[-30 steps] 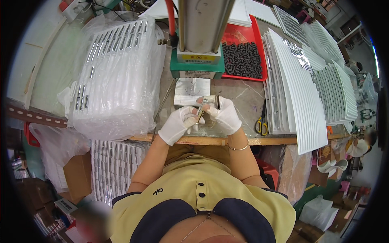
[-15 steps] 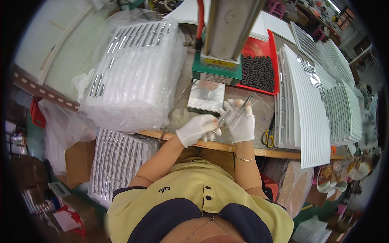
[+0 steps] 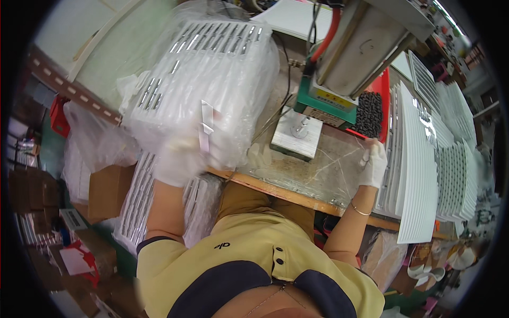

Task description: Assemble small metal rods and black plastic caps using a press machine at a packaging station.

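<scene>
My left hand [image 3: 183, 159], in a white glove and smeared by motion, holds a slim, shiny silver piece [image 3: 206, 127] upright. It is over the front of a plastic-wrapped stack of white slotted trays [image 3: 204, 77], which hold similar silver pieces. My right hand [image 3: 374, 165], also gloved, is at the right by the near corner of a red tray [image 3: 385, 87] of small black parts [image 3: 369, 114]. Its fingers are curled; what they hold, if anything, cannot be made out. Between the hands stands a press [image 3: 331, 103] with a metal block [image 3: 297, 135] under it.
White ribbed trays [image 3: 413, 159] stand in a row along the right. A wooden edge [image 3: 281, 192] runs along the front of the worktable [image 3: 318, 177]. Below the left side are another tray stack [image 3: 135, 204] and a cardboard box [image 3: 110, 193]. A red hose [image 3: 327, 34] rises beside the press.
My hands have parted from in front of the press. The left has gone left to the wrapped stack with the silver piece; the right, which held tweezers, has moved right. The view has shifted.
</scene>
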A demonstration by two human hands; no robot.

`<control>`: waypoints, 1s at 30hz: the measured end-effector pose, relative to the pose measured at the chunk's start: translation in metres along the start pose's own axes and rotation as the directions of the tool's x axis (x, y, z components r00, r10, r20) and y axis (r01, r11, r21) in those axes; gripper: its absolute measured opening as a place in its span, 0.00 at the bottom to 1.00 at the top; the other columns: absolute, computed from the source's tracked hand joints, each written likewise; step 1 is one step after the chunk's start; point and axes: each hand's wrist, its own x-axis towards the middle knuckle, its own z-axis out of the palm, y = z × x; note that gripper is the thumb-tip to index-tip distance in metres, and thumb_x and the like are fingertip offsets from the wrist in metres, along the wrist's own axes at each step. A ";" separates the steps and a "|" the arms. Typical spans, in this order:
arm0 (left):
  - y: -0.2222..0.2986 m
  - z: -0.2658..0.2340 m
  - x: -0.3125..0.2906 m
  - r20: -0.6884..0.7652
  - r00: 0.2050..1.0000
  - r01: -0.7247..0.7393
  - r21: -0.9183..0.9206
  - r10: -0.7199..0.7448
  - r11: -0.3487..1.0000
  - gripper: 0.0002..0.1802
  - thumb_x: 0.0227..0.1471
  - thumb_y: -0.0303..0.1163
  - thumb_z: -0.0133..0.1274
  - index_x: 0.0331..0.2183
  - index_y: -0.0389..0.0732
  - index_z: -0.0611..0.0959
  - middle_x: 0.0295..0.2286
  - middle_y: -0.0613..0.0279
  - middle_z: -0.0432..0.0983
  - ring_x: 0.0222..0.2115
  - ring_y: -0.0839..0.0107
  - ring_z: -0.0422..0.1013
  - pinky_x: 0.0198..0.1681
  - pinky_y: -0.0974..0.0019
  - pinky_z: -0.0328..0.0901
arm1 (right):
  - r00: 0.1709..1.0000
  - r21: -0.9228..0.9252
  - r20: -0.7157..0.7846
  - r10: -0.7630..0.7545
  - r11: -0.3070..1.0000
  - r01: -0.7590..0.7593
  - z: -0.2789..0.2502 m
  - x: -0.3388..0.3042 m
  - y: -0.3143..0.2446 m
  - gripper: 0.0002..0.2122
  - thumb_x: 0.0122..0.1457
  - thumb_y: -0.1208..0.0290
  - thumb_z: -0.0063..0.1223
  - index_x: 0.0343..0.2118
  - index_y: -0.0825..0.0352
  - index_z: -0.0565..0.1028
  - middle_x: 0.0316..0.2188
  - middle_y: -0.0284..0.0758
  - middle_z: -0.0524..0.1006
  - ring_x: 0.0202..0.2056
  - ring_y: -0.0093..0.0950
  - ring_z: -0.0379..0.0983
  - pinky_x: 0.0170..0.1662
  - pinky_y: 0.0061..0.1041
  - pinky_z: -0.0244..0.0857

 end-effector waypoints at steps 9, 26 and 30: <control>0.148 -0.172 0.134 -0.089 0.786 0.365 0.866 0.612 -0.342 0.22 0.42 0.44 0.55 0.33 0.35 0.78 0.25 0.57 0.74 0.23 0.65 0.70 0.29 0.63 0.64 | 0.994 -0.786 0.046 -0.101 0.610 0.099 -0.012 0.053 0.032 0.12 0.56 0.59 0.47 0.35 0.61 0.75 0.30 0.42 0.76 0.35 0.39 0.73 0.38 0.32 0.64; 0.148 -0.202 0.158 -0.239 0.801 0.457 0.836 0.549 -0.303 0.18 0.38 0.39 0.59 0.31 0.35 0.80 0.25 0.58 0.77 0.26 0.68 0.72 0.32 0.66 0.65 | 0.997 -0.990 0.081 0.004 0.113 0.080 -0.007 0.108 0.011 0.10 0.52 0.58 0.52 0.31 0.58 0.78 0.33 0.37 0.77 0.37 0.36 0.74 0.39 0.35 0.68; 0.152 -0.192 0.167 -0.359 0.818 0.497 0.835 0.450 -0.238 0.18 0.41 0.39 0.57 0.32 0.35 0.81 0.25 0.63 0.75 0.25 0.73 0.69 0.30 0.68 0.63 | 0.982 -0.970 0.134 0.130 0.221 0.103 -0.014 0.125 0.021 0.11 0.52 0.58 0.52 0.32 0.58 0.78 0.34 0.37 0.77 0.37 0.37 0.74 0.39 0.35 0.67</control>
